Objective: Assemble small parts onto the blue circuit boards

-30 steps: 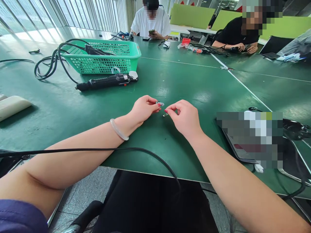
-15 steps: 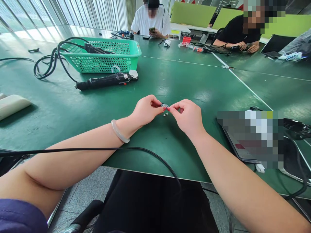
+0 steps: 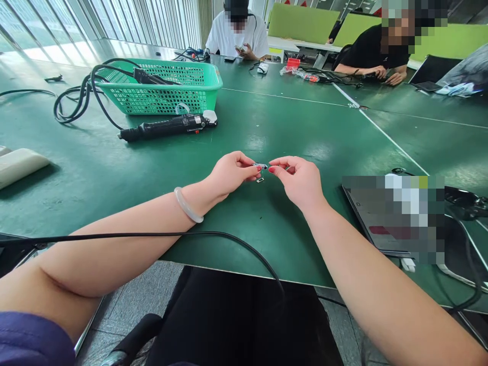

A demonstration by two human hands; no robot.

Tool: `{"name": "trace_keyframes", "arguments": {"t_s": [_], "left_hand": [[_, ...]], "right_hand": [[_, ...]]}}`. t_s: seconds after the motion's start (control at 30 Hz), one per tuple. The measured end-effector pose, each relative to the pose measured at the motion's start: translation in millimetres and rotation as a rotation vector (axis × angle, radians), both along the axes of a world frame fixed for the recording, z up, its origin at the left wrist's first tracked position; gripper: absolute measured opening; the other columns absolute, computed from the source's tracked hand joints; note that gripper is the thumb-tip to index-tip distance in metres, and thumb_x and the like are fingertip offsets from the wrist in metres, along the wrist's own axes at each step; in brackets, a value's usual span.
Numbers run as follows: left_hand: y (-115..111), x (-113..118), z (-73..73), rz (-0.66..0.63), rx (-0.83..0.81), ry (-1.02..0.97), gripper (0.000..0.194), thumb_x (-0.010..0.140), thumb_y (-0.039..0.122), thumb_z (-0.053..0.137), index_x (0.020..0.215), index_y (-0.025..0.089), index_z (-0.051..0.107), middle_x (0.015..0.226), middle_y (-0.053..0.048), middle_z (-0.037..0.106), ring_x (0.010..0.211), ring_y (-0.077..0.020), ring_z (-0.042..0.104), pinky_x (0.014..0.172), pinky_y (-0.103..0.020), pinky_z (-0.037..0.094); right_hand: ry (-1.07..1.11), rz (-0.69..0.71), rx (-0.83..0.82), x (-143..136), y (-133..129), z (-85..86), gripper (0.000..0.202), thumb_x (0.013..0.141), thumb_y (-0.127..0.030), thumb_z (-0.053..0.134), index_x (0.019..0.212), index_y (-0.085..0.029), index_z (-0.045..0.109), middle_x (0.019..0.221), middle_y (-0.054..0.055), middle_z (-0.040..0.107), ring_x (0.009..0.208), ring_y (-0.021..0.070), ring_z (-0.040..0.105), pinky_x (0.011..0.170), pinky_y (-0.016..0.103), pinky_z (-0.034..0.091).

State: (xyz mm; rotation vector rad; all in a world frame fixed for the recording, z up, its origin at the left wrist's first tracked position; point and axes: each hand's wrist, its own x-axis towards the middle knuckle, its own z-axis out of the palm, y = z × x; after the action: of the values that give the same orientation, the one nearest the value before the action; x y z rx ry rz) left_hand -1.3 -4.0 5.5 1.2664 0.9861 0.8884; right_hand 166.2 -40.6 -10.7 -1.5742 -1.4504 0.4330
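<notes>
Over the green table, my left hand [image 3: 235,171] pinches a small circuit board [image 3: 260,165] between thumb and fingertips. The board is tiny, with a shiny, speckled surface and a dark right end. Just to its right is my right hand [image 3: 302,179], its thumb and index fingertip slightly apart, a narrow gap from the board and nothing visible between them. A small pale rectangular piece with a dark centre [image 3: 260,180] lies on the table just below the board.
A green basket [image 3: 168,89] with cables stands behind a black electric screwdriver [image 3: 163,127]. On the right lies a dark tablet-like device [image 3: 375,216], partly blurred. A black cable [image 3: 213,233] crosses above my left forearm. Two people sit across the table [image 3: 305,122].
My right hand has moved a little to the right, off the circuit board, and its fingers have parted. The left hand keeps hold of the board, which looks slightly turned.
</notes>
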Motion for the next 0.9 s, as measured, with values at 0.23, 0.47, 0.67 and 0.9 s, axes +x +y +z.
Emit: {"name": "trace_keyframes", "arguments": {"t_s": [0.23,0.47,0.67,0.9], "left_hand": [[1,0,-0.9,-0.026,-0.071,-0.086,0.018,0.082,0.005,0.068,0.078,0.012,0.052,0.068,-0.003,0.068,0.067,-0.0102,0.068,0.077,-0.029,0.053],[3,-1,-2.2,-0.044,-0.118,-0.112,0.016,0.081,0.005,0.068,0.079,0.011,0.054,0.070,-0.005,0.069,0.068,-0.0109,0.068,0.080,-0.029,0.054],[6,-1,-0.7,0.037,-0.122,-0.082,0.016,0.081,0.005,0.068,0.077,0.011,0.054,0.072,-0.005,0.068,0.069,-0.0113,0.068,0.078,-0.029,0.054],[6,-2,-0.4,0.059,-0.122,-0.052,0.018,0.079,0.003,0.069,0.076,0.011,0.054,0.072,-0.004,0.067,0.069,-0.0110,0.068,0.077,-0.028,0.055]], "right_hand": [[-0.064,0.068,0.001,0,1,-1.1,0.015,0.077,-0.027,0.071,0.089,-0.023,0.079,0.075,0.000,0.063,0.060,0.0111,0.045,0.062,0.029,0.039],[-0.146,0.069,-0.024,-2,0,1.9,0.014,0.079,-0.023,0.071,0.090,-0.023,0.079,0.074,0.000,0.062,0.061,0.0118,0.047,0.063,0.030,0.040],[-0.351,0.104,-0.105,-1,3,-3.6,0.018,0.080,-0.019,0.069,0.097,-0.023,0.076,0.084,0.001,0.065,0.069,0.0144,0.053,0.067,0.031,0.041],[-0.531,0.150,-0.194,-2,13,-5.7,0.013,0.086,-0.022,0.062,0.079,-0.021,0.072,0.086,0.003,0.063,0.075,0.0161,0.055,0.067,0.032,0.040]]}}
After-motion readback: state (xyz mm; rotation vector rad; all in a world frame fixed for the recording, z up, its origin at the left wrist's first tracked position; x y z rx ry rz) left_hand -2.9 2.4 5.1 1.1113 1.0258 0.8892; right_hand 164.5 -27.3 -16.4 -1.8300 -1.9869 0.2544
